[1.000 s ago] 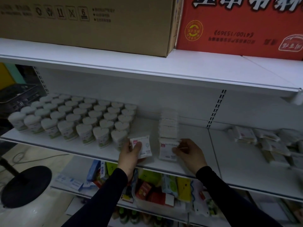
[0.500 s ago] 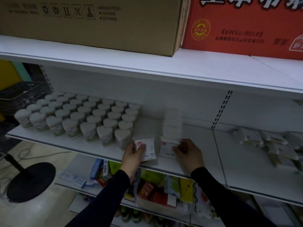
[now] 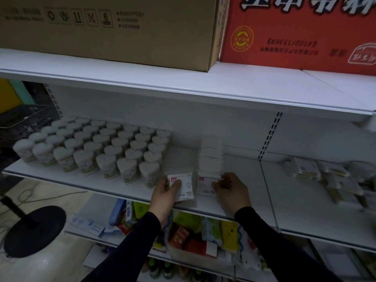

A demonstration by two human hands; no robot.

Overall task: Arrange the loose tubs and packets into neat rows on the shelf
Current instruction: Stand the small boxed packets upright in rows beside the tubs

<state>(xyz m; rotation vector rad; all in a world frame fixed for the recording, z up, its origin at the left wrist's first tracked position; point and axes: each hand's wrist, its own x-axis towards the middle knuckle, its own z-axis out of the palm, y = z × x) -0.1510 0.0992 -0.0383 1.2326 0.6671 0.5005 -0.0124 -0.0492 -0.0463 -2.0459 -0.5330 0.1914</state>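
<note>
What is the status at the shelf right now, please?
Left hand grips a loose packet. Right hand pinches the front packet of the row. Tubs in rows. Nothing in the way.

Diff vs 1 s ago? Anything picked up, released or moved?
Barely anything. The left hand still grips its packet upright at the shelf's front edge, just right of the tubs. The right hand still pinches the front packet of the row. Nothing released. The loose packets on the right lie untouched.
</note>
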